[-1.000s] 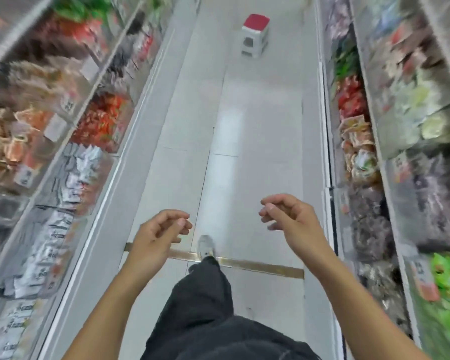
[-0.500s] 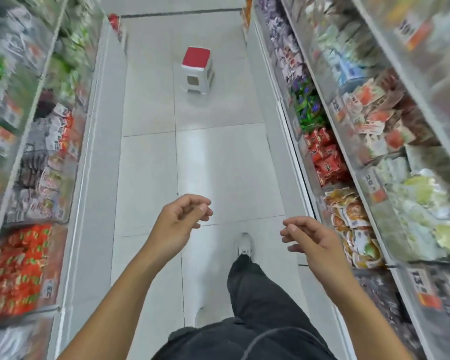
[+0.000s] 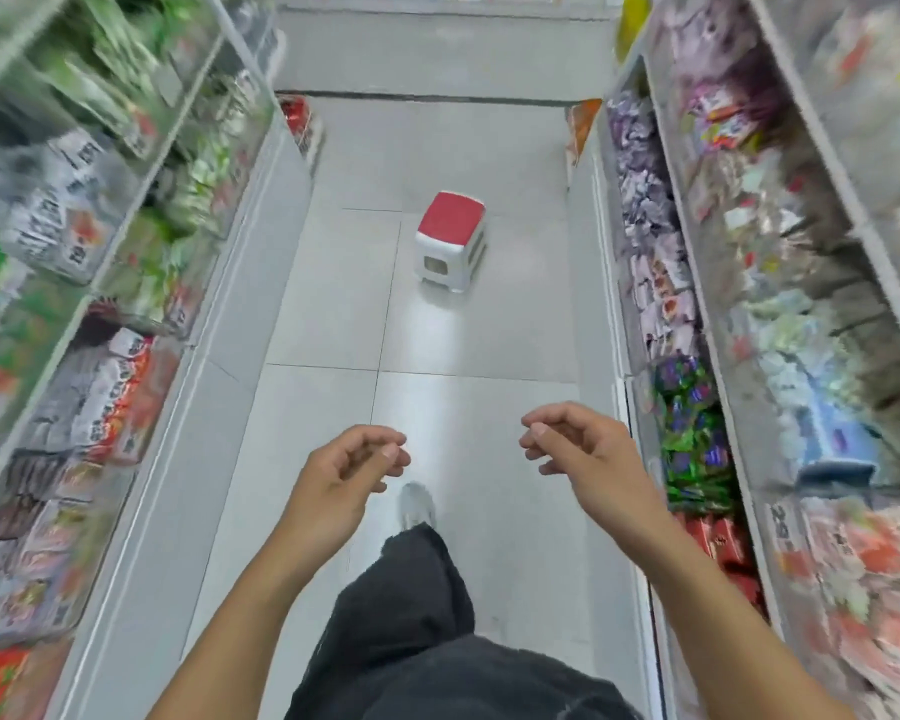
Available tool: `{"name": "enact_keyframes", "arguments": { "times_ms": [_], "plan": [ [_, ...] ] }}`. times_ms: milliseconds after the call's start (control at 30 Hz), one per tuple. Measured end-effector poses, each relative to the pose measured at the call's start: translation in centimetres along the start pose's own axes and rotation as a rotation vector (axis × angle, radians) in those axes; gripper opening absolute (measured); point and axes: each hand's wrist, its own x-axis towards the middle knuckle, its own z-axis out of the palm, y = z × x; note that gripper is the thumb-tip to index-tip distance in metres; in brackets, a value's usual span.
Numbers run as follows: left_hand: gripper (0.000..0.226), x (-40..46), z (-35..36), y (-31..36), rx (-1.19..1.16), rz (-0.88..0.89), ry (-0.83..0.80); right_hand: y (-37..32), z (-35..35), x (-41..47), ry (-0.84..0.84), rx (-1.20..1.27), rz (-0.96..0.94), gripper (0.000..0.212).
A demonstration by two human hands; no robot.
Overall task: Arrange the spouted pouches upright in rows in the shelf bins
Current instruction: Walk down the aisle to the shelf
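- The left hand [image 3: 341, 475] and the right hand [image 3: 585, 452] hang over the grey tiled floor [image 3: 328, 283] — fingers loosely curled, both carry nothing.
- Clear shelf bins [image 3: 697, 449] on both sides hold blurred packets; which are spouted pouches, I cannot tell.
- A white plastic stool with red seat [image 3: 450, 241] stands ahead.

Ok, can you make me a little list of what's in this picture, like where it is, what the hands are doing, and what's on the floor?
place: shop aisle with shelves on both sides
left hand: empty, fingers loosely curled
right hand: empty, fingers loosely curled
floor: pale tiles
stool: red top, white body, standing ahead in the aisle
shoe: pale, stepping forward
shelves: blurry snack packets; no spouted pouches that I can make out
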Motion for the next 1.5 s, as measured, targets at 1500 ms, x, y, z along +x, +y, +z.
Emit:
{"name": "enact_keyframes", "arguments": {
  "times_ms": [1500],
  "plan": [
    [0.013,118.7,28.7,49.2,0.353,-0.022,-0.630,-22.6,-32.8,107.7,0.460,0.247,0.207,0.015]
  ]
}}
